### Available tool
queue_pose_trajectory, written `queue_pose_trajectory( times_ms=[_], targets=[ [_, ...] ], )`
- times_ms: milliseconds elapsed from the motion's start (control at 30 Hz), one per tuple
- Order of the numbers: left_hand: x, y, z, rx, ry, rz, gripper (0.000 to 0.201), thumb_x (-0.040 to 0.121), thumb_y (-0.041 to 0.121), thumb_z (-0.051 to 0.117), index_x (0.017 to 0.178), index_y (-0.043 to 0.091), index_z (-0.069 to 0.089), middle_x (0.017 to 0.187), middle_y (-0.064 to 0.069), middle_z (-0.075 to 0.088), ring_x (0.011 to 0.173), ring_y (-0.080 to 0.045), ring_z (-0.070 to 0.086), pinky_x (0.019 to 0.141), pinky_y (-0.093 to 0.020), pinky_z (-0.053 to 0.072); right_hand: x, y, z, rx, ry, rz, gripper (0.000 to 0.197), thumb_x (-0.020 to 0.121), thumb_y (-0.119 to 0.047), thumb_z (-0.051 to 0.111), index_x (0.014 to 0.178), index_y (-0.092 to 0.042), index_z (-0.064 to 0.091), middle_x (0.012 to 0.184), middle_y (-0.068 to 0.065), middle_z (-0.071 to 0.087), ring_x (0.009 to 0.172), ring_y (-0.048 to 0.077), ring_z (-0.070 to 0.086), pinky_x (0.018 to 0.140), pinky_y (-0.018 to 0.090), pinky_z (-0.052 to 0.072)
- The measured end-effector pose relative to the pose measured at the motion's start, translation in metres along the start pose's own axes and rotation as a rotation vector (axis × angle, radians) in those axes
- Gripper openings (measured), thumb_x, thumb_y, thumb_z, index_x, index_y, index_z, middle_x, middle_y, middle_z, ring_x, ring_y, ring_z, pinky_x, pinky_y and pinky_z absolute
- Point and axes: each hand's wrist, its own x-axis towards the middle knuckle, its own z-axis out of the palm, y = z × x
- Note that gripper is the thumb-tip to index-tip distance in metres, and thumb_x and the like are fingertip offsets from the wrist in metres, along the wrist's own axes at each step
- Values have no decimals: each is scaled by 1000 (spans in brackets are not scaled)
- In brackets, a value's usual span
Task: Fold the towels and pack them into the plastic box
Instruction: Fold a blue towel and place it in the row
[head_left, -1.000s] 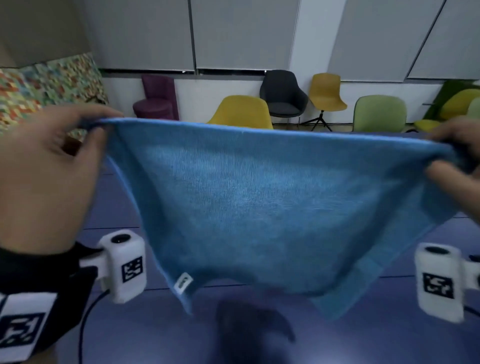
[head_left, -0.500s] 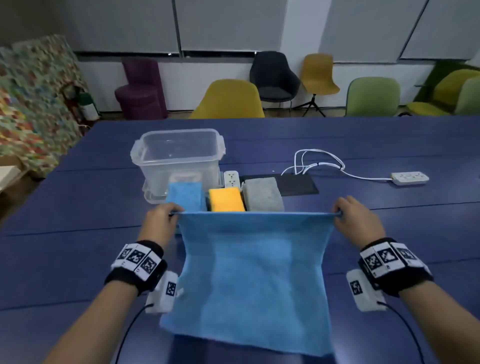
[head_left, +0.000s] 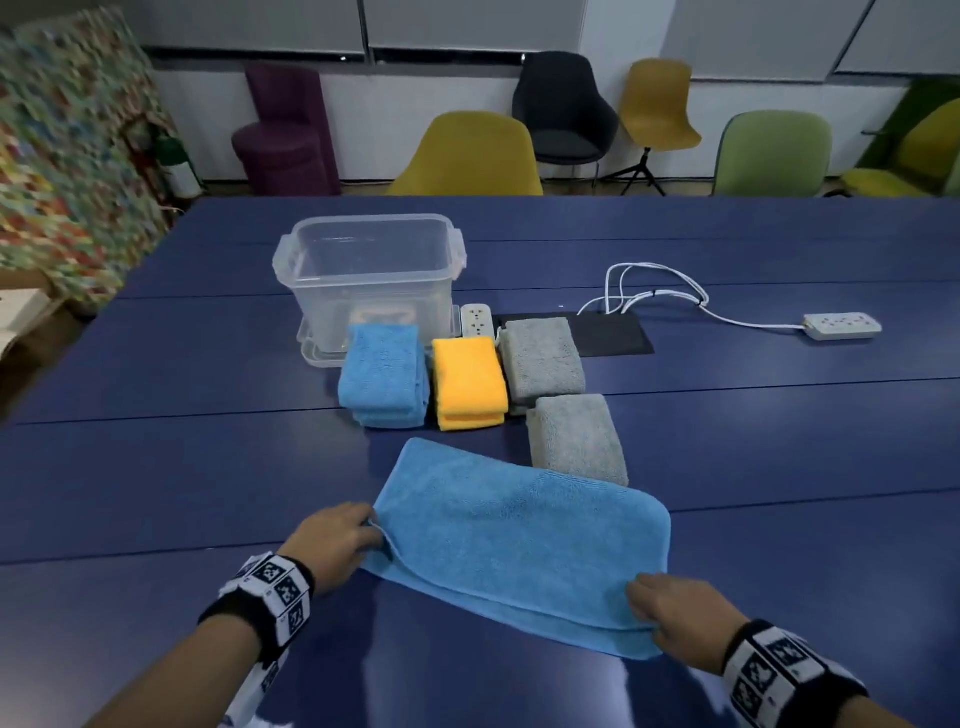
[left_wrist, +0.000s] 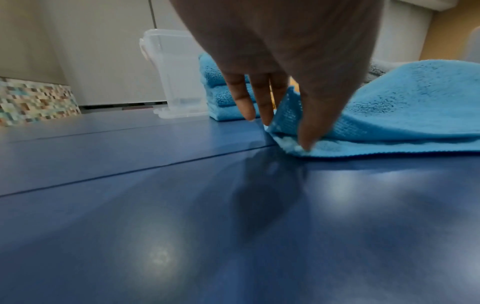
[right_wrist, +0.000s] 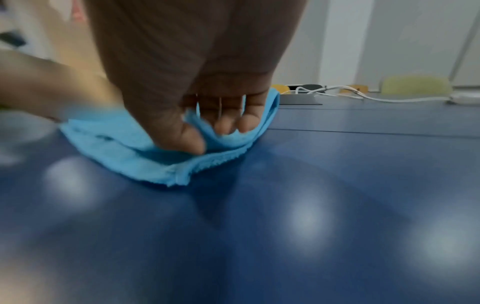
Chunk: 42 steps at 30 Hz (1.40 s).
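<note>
Half a second before, the blue towel (head_left: 519, 540) was held stretched by its top edge; by this moment it had been doubled over and laid on the surface (head_left: 156, 467), fold side away from the person. In the head view, the left hand (head_left: 332, 540) was seen at the towel's left corner and the right hand (head_left: 675, 608) at its near right corner, while four folded towels lay behind, just in front of the plastic box (head_left: 371, 280), which held none. From the left wrist, the left grip was shown clamped on the top layer's corner (left_wrist: 288, 115), pinched between the thumb and fingers (left_wrist: 244, 98). From the right wrist, thumb and fingers (right_wrist: 246, 121) were seen curled round the two layers (right_wrist: 130, 144). For a neat fold, the edges would best be matched before release, then the towel smoothed flat.
</note>
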Motion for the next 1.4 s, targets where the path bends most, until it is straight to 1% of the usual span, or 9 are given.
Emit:
queue_pose_trajectory(
  times_ms=[133, 367, 500, 633, 800, 900, 1067, 1300, 1400],
  targets=[
    [-5, -6, 10, -59, 36, 89, 35, 57, 54, 57, 88, 37, 63, 102, 12, 60, 84, -8, 64, 69, -20, 51, -10, -7, 14, 45, -24, -79, 43, 43, -37, 56, 79, -32, 33, 84, -15, 49, 69, 5, 46, 63, 16, 31],
    [-3, 2, -9, -2, 236, 92, 28, 46, 30, 87, 64, 36, 66, 69, 22, 63, 57, 1, 61, 52, -11, 47, 31, -56, -14, -26, 228, -235, 27, 70, -41, 47, 96, -38, 47, 106, -14, 55, 85, 2, 58, 75, 16, 51],
    [3, 21, -41, -227, 324, 93, 27, 77, 43, 53, 91, 28, 71, 87, 20, 61, 84, -4, 60, 77, -16, 40, 70, -110, -48, 198, 245, -299, 44, 84, -46, 42, 123, -28, 51, 135, 2, 47, 117, 19, 51, 99, 32, 38],
    [8, 36, -70, -444, 385, 133, 46, 74, 56, 48, 93, 22, 72, 82, 30, 48, 83, 12, 50, 72, -5, 35, 101, -151, -71, 371, 281, -237, 47, 87, -39, 57, 130, -22, 51, 142, 3, 39, 128, 21, 40, 107, 33, 31],
    [13, 23, -90, -439, 485, 21, 16, 88, 16, 62, 98, 9, 72, 92, 7, 65, 84, 6, 54, 74, -3, 34, 118, -155, -71, 305, 226, -78, 33, 89, -32, 53, 113, -10, 59, 114, 8, 53, 108, 28, 52, 88, 35, 41],
    [14, -2, -96, -482, 596, -209, 17, 89, 13, 60, 99, 5, 71, 101, -7, 68, 95, -17, 60, 80, -15, 37, 111, -137, -68, 193, 172, -19, 27, 91, -26, 48, 106, -8, 59, 98, 5, 47, 102, 29, 55, 71, 31, 35],
    [15, -49, -90, -494, 631, -490, 20, 90, 14, 58, 102, 4, 70, 107, -15, 67, 102, -32, 60, 90, -35, 43, 93, -78, -74, 198, 151, 68, 25, 94, -27, 46, 110, -14, 61, 113, 2, 58, 94, 18, 56, 74, 27, 39],
    [33, -46, -88, -544, 625, -559, 22, 92, 15, 55, 104, 4, 68, 109, -18, 65, 102, -34, 59, 90, -38, 45, 87, -22, -81, 222, -84, 84, 20, 85, -12, 50, 94, -16, 67, 78, -7, 55, 79, 14, 50, 56, 14, 34],
    [36, -40, -94, -581, 670, -548, 22, 93, 13, 52, 105, 4, 67, 108, -17, 66, 101, -33, 59, 90, -37, 45, 84, -18, -88, 270, 31, 144, 17, 86, -12, 48, 82, -23, 60, 77, -7, 52, 81, 19, 55, 64, 23, 40]
  ],
)
